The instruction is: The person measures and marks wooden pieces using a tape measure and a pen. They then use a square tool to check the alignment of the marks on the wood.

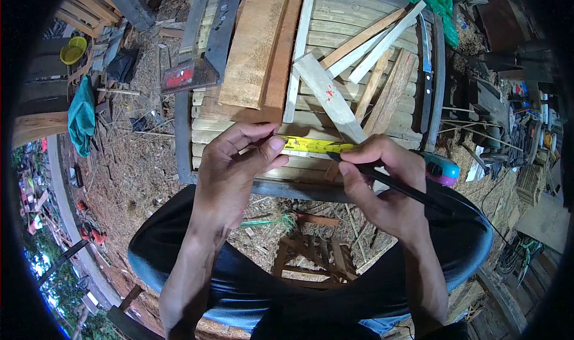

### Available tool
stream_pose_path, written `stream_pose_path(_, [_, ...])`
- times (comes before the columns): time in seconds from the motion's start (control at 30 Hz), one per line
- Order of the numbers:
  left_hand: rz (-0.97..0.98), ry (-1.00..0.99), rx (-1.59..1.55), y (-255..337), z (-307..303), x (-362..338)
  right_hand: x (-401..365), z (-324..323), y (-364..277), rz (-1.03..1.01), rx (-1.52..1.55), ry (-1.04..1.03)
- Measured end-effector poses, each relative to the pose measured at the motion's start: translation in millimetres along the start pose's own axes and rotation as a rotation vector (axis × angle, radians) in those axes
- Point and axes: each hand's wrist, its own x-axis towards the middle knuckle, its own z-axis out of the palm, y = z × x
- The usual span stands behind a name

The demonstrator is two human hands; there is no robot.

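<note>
A yellow tape measure strip stretches between both hands over the slatted wooden table. My left hand pinches the strip's left end between thumb and forefinger. My right hand is closed around a dark pencil-like marker, its tip touching or very near the tape's right part. The teal tape case shows beside my right wrist. Just beyond the tape, a pale wood strip with red marks lies slanted.
Wide boards lie at the table's left, beside a handsaw. Several thin sticks cross at the right, near a long knife. A green plastic bag hangs at the far right corner. Wood scraps cover the ground.
</note>
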Motion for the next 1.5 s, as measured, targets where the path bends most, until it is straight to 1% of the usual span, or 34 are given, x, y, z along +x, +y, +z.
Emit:
stream_pose_path(0.1, [0.0,0.014,0.019,0.8,0.4,0.1,-3.3,-8.6,-0.9,0.058,-0.031,-0.01])
stream_pose_path(0.23, [0.001,0.015,0.018,1.0,1.4,0.8,-6.7,-10.7,2.8,0.06,-0.008,-0.01])
stream_pose_path(0.3, [-0.009,0.019,0.05,2.2,1.5,1.0,-6.1,-9.7,4.3,-0.006,-0.027,-0.028])
stream_pose_path(0.5, [-0.016,0.04,0.072,2.2,2.6,1.8,-3.8,-4.7,4.4,-0.073,-0.002,-0.049])
stream_pose_path(0.63, [-0.045,0.056,0.093,5.4,4.7,0.9,-3.2,-3.0,3.6,-0.061,-0.013,-0.053])
stream_pose_path(0.93, [-0.019,0.037,0.072,2.9,2.7,1.2,-3.3,-1.7,3.3,-0.04,-0.006,-0.054])
stream_pose_path(1.2, [-0.012,0.027,0.058,3.8,3.3,0.4,-2.3,-1.8,4.6,-0.088,-0.02,-0.049])
stream_pose_path(1.5, [-0.014,0.044,0.081,3.0,3.0,0.9,-2.1,-3.6,2.2,-0.059,-0.035,-0.077])
